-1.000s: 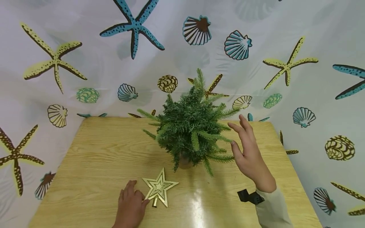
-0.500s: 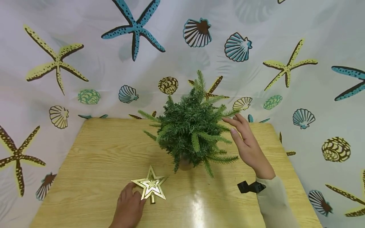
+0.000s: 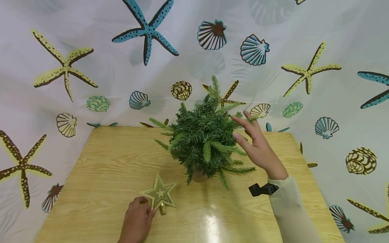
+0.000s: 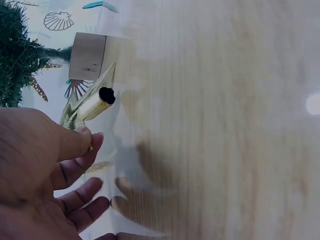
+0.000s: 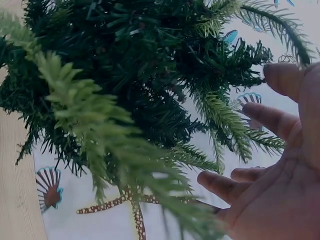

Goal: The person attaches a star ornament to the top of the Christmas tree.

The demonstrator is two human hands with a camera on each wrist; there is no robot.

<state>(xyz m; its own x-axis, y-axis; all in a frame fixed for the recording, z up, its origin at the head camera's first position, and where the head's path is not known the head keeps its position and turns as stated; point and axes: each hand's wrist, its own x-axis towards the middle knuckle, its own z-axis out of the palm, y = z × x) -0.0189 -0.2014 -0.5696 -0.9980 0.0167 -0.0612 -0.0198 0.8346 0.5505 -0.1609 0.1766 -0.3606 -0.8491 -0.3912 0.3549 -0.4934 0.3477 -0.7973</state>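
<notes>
A gold star tree topper (image 3: 160, 193) is pinched at one point between the thumb and forefinger of my left hand (image 3: 137, 216). In the left wrist view the hollow tube (image 4: 97, 105) of the topper faces the camera, and the other fingers hang loose. A small artificial Christmas tree (image 3: 205, 138) stands upright on the table. My right hand (image 3: 258, 145) is at the tree's right side, fingers spread and slightly bent among the outer branches. In the right wrist view these fingers (image 5: 270, 120) are beside the green needles (image 5: 130, 75); whether they touch is hard to tell.
The wooden table (image 3: 115, 162) carries the tree on a round wooden base (image 4: 87, 56). Behind and beside the table hangs a white cloth (image 3: 109, 64) printed with starfish and shells. A black strap with a small device (image 3: 262, 189) sits on the right wrist.
My left hand has taken hold of the star, drawn it a little left and tilted it up from the table. My right hand has moved left and up, closer to the tree.
</notes>
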